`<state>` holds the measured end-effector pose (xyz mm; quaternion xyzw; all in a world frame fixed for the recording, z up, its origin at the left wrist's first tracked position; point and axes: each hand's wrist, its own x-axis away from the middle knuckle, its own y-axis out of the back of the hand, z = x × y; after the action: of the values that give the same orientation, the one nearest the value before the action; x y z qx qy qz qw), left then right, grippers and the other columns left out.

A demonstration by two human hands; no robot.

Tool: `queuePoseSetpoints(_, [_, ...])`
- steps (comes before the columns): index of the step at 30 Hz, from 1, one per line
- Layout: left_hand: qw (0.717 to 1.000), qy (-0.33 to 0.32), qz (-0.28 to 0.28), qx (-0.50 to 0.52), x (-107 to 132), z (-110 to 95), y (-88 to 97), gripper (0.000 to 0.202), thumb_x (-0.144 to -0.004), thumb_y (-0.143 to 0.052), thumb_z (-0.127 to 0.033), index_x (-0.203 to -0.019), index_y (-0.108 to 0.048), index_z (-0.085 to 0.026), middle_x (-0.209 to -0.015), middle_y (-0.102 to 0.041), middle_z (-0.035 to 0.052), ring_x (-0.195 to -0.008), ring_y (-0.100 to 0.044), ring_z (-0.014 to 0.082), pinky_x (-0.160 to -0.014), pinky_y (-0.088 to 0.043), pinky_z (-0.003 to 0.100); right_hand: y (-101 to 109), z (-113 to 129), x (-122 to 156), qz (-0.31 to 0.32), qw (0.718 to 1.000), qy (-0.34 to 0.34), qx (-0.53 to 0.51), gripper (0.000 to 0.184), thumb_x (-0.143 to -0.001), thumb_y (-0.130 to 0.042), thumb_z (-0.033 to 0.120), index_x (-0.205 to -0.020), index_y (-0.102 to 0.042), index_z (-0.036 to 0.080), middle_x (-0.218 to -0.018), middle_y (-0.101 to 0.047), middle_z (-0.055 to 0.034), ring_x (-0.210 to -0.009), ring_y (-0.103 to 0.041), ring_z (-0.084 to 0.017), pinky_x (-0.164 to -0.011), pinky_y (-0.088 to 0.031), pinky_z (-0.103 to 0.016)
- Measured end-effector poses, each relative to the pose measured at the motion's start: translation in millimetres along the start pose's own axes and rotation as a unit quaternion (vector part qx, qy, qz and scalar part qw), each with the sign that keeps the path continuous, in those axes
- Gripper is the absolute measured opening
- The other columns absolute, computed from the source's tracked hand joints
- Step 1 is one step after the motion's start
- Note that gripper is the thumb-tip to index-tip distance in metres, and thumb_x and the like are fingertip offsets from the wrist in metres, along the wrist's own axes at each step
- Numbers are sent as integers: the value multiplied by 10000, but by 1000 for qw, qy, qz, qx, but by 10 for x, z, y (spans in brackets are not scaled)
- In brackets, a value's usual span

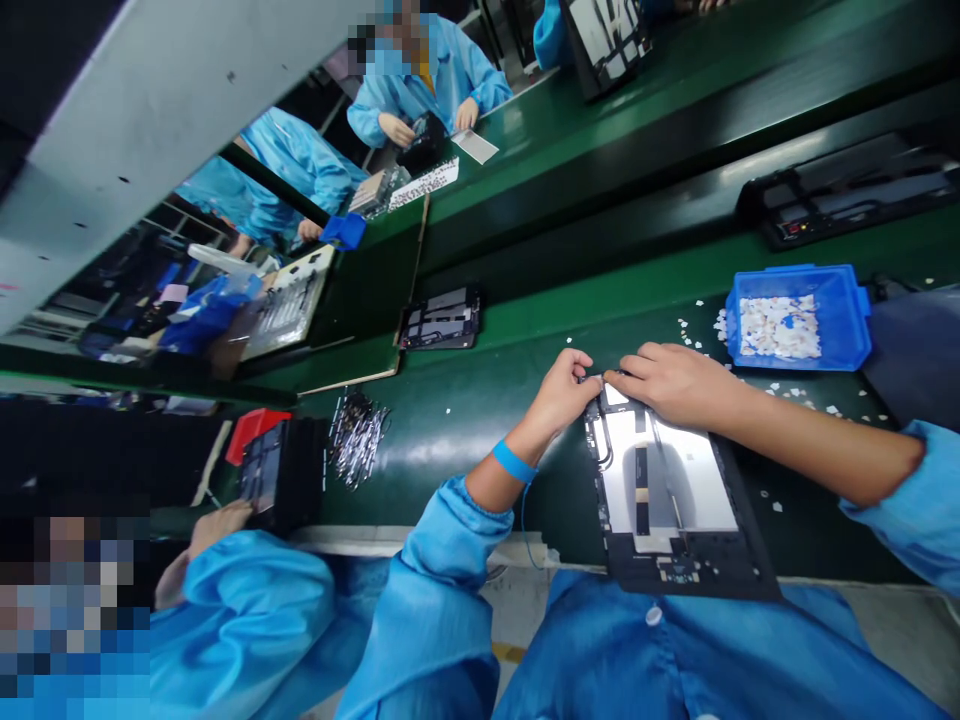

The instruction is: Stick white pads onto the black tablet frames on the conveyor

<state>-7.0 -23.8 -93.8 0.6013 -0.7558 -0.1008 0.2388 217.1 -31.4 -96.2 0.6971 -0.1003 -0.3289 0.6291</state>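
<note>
An opened tablet (712, 490) lies in front of me with its inside facing up, showing large silvery panels, black flex cables and a small circuit board. Its near end overhangs the table edge against my smock. At the far left corner, my left hand (561, 395) is closed, thumb and curled fingers pinched together. My right hand (671, 385) reaches over the tablet's far edge, thumb and fingers pressed together close to the left thumb. Whatever is between the fingertips of either hand is too small or hidden. A blue band with a cord circles my left wrist.
Right of the tablet stands a blue bin (855, 320) of small white scraps, with more scraps scattered around. Another opened tablet (442, 318) lies ahead, left of a pile of thin metal strips (358, 437). A co-worker's hand (221, 525) touches stacked tablets. Other workers sit opposite.
</note>
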Motion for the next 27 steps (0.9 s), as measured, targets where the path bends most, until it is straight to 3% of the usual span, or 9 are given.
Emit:
queuePoseSetpoints(6, [999,17,27,-23,-5,-68,-2,375,-803,-627,-78,-1156,-567,-188,-1009,-571,13,-877,-556,125,-775,-461,236,-13,-26,-37,-8,1000,-9,-4,345,-992,-506,120,-1267,-714,147,-992,-716,-110,-874,-545,-241,-724,-372,-360])
queuePoseSetpoints(8, [998,-17,-10,-60,105,-66,52,416,-826,-666,-126,-1228,-583,-191,-1114,-588,47,-962,-568,149,-861,-484,270,77,-31,75,-35,998,-40,-30,350,-1018,-467,136,-1260,-719,154,-1077,-743,-117,-914,-594,-246,-774,-427,-374])
queuePoseSetpoints(10, [992,-50,-70,-89,336,-13,124,432,-886,-663,-212,-1309,-580,-195,-1206,-582,77,-1045,-568,174,-958,-485,316,200,21,333,-78,986,-130,-67,368,-1042,-429,166,-1276,-714,160,-1166,-752,-126,-999,-649,-257,-849,-478,-390])
queuePoseSetpoints(12, [991,-44,-88,-95,652,81,162,443,-956,-595,-279,-1388,-556,-189,-1212,-576,90,-1044,-577,185,-986,-493,347,308,162,695,-94,959,-252,-92,364,-1061,-425,239,-1275,-711,174,-1174,-758,-129,-1040,-688,-280,-875,-518,-415])
queuePoseSetpoints(14, [994,-26,-37,-95,974,175,117,478,-996,-538,-314,-1458,-532,-192,-1187,-578,92,-1014,-591,195,-981,-515,374,371,382,1039,-53,936,-332,-106,346,-1063,-453,348,-1219,-721,194,-1120,-768,-127,-983,-718,-306,-825,-552,-441])
queuePoseSetpoints(17, [993,-47,27,-106,1308,241,-81,562,-1007,-530,-324,-1559,-474,-243,-1231,-579,104,-1159,-582,242,-1082,-495,428,427,751,1271,12,925,-351,-143,346,-1052,-476,422,-1197,-704,207,-1027,-760,-117,-903,-729,-304,-758,-576,-434])
queuePoseSetpoints(20, [993,-74,-11,-92,1421,261,-201,669,-1003,-527,-312,-1645,-351,-242,-1390,-544,132,-1361,-508,270,-1210,-407,452,524,1017,1096,2,919,-359,-163,369,-1038,-493,420,-1288,-655,203,-975,-727,-109,-864,-706,-293,-742,-575,-428])
queuePoseSetpoints(23, [995,-20,-95,-35,1438,337,61,654,-1019,-459,-327,-1656,-323,-259,-1449,-577,111,-1369,-538,253,-1197,-435,431,619,1151,708,-25,910,-326,-253,399,-1030,-498,359,-1374,-615,196,-1043,-713,-118,-885,-690,-259,-764,-570,-391])
queuePoseSetpoints(27, [972,109,-206,31,1582,414,940,555,-955,-565,-394,-1491,-564,-250,-1240,-721,63,-1126,-674,247,-979,-579,375,616,1258,172,33,909,-204,-361,422,-997,-551,294,-1382,-648,152,-1097,-727,-135,-944,-692,-232,-820,-558,-355])
